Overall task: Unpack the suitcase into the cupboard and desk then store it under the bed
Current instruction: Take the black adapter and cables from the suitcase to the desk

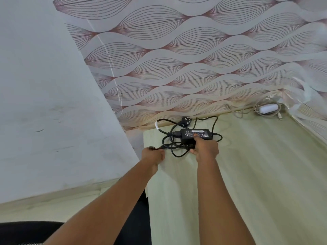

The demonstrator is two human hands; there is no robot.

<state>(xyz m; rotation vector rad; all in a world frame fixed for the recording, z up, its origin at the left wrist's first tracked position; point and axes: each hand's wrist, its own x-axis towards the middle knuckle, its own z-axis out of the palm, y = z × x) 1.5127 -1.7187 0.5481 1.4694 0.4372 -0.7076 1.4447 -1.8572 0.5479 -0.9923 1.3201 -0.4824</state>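
A black power adapter [200,134] with a tangled black cable [174,146] lies at the far left corner of the pale wooden desk [247,174]. Its round plug [185,121] rests against the wall. My right hand [206,148] grips the near edge of the adapter brick, one finger on its label. My left hand [154,155] is closed on the loose cable end at the desk's left edge. The suitcase is not in view.
A white charger [267,108] with a coiled grey cord sits at the back right of the desk by the wall. Patterned wallpaper rises behind the desk. A plain grey wall [53,103] stands to the left. A dark chair seat [26,232] lies at the bottom left.
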